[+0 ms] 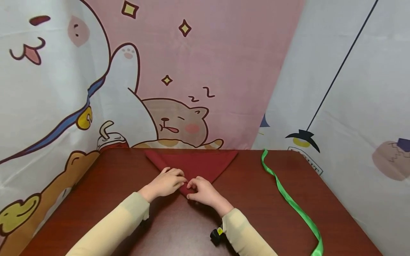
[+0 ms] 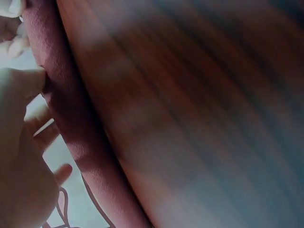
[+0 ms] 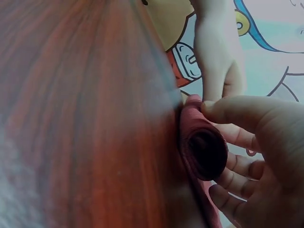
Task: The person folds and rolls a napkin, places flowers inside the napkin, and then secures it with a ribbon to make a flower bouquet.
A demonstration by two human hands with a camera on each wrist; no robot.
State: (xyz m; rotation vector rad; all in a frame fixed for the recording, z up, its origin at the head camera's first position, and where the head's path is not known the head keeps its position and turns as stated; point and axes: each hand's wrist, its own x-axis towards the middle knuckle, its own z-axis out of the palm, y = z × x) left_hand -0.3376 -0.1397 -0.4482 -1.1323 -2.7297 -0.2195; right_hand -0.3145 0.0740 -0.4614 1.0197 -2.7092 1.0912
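A dark red, triangular sheet [image 1: 205, 164] lies at the far middle of the table, one corner toward me and its left edge rolled into a tube. My left hand [image 1: 166, 182] holds that rolled edge, with its thumb against the roll [image 2: 76, 109] and its fingers beyond it. At the near corner, my right hand [image 1: 205, 191] pinches the end of the roll between thumb and bent fingers. In the right wrist view the tube [image 3: 192, 116] shows a round, hollow end, right beside the right fingers [image 3: 237, 166].
A long green ribbon [image 1: 288, 197] runs wavily down the right side of the brown wooden table [image 1: 256, 220]. Cartoon-printed cloth [image 1: 230, 71] hangs close behind the table and at both sides. A small black device [image 1: 216, 236] sits at my right wrist.
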